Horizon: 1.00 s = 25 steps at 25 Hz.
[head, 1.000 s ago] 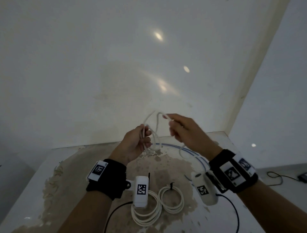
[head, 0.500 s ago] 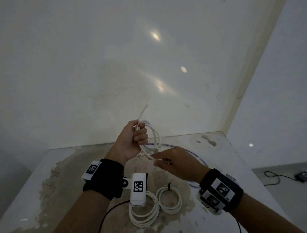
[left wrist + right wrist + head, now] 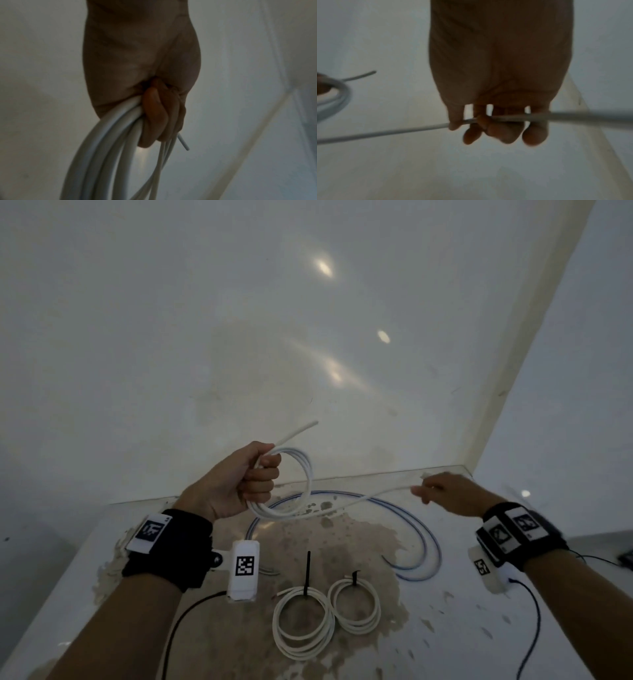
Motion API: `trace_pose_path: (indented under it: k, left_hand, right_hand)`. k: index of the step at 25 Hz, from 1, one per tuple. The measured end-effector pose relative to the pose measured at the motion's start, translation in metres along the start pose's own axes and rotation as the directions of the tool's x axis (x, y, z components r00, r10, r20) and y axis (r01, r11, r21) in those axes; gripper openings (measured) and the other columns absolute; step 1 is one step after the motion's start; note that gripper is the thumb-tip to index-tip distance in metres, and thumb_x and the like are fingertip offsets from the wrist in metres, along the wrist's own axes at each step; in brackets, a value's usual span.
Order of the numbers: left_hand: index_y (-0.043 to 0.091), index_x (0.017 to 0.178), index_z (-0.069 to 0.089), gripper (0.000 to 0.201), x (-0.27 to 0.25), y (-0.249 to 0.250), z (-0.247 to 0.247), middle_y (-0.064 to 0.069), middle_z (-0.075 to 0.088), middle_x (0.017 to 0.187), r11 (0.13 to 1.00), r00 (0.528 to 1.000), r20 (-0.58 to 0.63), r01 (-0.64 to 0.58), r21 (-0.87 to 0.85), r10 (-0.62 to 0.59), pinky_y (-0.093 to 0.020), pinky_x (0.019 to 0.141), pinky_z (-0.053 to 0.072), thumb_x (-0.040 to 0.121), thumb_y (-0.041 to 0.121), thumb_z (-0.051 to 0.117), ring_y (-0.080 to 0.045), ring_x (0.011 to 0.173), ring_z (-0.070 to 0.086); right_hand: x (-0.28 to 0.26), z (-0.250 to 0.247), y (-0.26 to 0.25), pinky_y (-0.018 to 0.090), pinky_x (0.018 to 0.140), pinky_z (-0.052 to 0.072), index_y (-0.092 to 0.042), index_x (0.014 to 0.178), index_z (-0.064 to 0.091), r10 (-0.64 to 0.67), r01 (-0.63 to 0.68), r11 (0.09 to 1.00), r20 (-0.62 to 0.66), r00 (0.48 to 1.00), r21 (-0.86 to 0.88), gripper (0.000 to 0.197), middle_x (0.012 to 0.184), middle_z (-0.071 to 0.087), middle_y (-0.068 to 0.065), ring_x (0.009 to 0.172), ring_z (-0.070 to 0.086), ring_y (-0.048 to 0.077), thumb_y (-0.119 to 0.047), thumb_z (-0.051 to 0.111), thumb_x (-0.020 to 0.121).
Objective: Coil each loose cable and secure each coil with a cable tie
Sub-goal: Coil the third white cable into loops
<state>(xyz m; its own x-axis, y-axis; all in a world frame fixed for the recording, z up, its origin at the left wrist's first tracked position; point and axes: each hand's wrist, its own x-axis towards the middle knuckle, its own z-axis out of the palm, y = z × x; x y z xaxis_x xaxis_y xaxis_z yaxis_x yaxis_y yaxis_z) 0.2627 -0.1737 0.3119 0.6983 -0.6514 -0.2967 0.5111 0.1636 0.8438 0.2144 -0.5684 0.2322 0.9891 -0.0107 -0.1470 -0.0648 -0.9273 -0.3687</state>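
The left hand (image 3: 239,484) grips the white cable (image 3: 301,474) coil above the bench (image 3: 513,628). The right hand (image 3: 448,491) — half a second ago just beside the coil — now pinches the tail, drawn out rightward; judged ready for another loop.

The white cable (image 3: 301,474) has a smooth, slightly glossy plastic sheath. The blue cable (image 3: 424,542) looks like the same smooth plastic. The ties (image 3: 354,578) are thin matt black plastic. The table (image 3: 479,628) is white and glossy, with rough brown stains. The wrist bands (image 3: 171,546) are matt black cloth.
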Motion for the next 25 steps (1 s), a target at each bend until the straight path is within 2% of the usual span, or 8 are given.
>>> trace_pose_path:
  k: [3,6,8,14,16,19,22,25]
  left_hand:
    - [0.018,0.064,0.037,0.039,0.009,-0.012,0.010,0.009,0.023,0.043,0.996,0.997,-0.073,0.021,0.092,-0.014,-0.020,0.035,0.012,0.100,0.031,0.032,-0.003,0.031,0.018]
    - [0.017,0.068,0.037,0.039,0.025,-0.030,0.027,0.009,0.023,0.044,0.997,0.993,-0.117,0.012,0.070,-0.003,-0.019,0.035,0.013,0.103,0.033,0.030,-0.004,0.032,0.018]
    - [0.018,0.070,0.038,0.040,0.034,-0.038,0.037,0.009,0.023,0.044,0.999,0.991,-0.136,-0.009,0.044,0.015,-0.020,0.036,0.014,0.103,0.038,0.032,-0.004,0.032,0.018]
    - [0.016,0.071,0.048,0.048,0.047,-0.035,0.057,0.006,0.037,0.051,0.993,0.966,-0.233,-0.113,0.026,0.116,-0.018,0.034,0.023,0.096,0.057,0.043,-0.006,0.033,0.027]
    - [0.017,0.074,0.052,0.042,0.047,-0.033,0.058,0.005,0.050,0.059,0.989,0.958,-0.247,-0.131,0.063,0.143,-0.019,0.035,0.029,0.097,0.052,0.046,-0.007,0.037,0.033]
    - [0.019,0.073,0.046,0.035,0.045,-0.034,0.058,0.008,0.034,0.050,0.991,0.980,-0.171,-0.114,-0.074,0.100,-0.020,0.041,0.031,0.101,0.039,0.040,-0.009,0.043,0.032]
    - [0.018,0.069,0.043,0.035,0.041,-0.035,0.054,0.007,0.026,0.044,0.969,0.993,-0.101,-0.089,-0.229,0.067,-0.020,0.047,0.041,0.099,0.035,0.040,-0.010,0.045,0.039]
    - [0.020,0.069,0.038,0.029,0.035,-0.035,0.051,0.009,0.023,0.041,0.964,0.999,0.020,-0.042,-0.264,0.049,-0.020,0.038,0.018,0.094,0.035,0.040,-0.007,0.037,0.015]
  right_hand:
    - [0.003,-0.019,-0.017,0.027,0.053,0.043,-0.020,0.075,0.068,0.151,-0.094,0.959,-0.201,0.968,0.268,0.038,0.067,0.062,0.005,0.054,0.056,0.020,-0.045,0.052,0.099]
    - [-0.015,-0.026,-0.078,0.021,0.041,0.027,-0.010,0.091,0.068,0.183,0.022,0.632,-0.177,0.967,0.774,0.028,0.064,0.043,0.002,0.042,0.034,0.009,-0.023,0.047,0.103]
    - [-0.031,-0.024,-0.115,0.022,0.042,0.025,-0.009,0.103,0.067,0.067,0.140,0.503,-0.200,0.977,0.853,0.028,0.064,0.041,-0.001,0.043,0.031,0.007,-0.019,0.041,0.105]
    - [-0.067,0.016,-0.170,0.018,0.047,0.042,-0.022,0.115,0.067,-0.376,0.484,0.711,-0.305,0.875,0.511,0.019,0.059,0.055,-0.013,0.044,0.050,0.006,-0.023,0.051,0.103]
    - [-0.070,0.030,-0.174,0.018,0.050,0.047,-0.029,0.110,0.066,-0.411,0.497,0.736,-0.279,0.868,0.459,0.015,0.063,0.060,-0.008,0.045,0.056,0.011,-0.028,0.055,0.102]
    - [-0.071,0.051,-0.174,0.025,0.052,0.044,-0.018,0.094,0.066,-0.457,0.514,0.765,-0.237,0.857,0.388,0.023,0.061,0.061,0.004,0.047,0.054,0.016,-0.033,0.051,0.103]
    - [-0.069,0.075,-0.164,0.024,0.053,0.035,-0.014,0.104,0.068,-0.489,0.487,0.759,-0.116,0.865,0.431,0.036,0.062,0.052,0.005,0.050,0.043,0.010,-0.035,0.039,0.107]
    - [-0.064,0.093,-0.146,0.017,0.054,0.034,-0.022,0.108,0.068,-0.453,0.376,0.762,0.020,0.891,0.527,0.040,0.061,0.047,-0.006,0.051,0.041,0.003,-0.042,0.033,0.107]
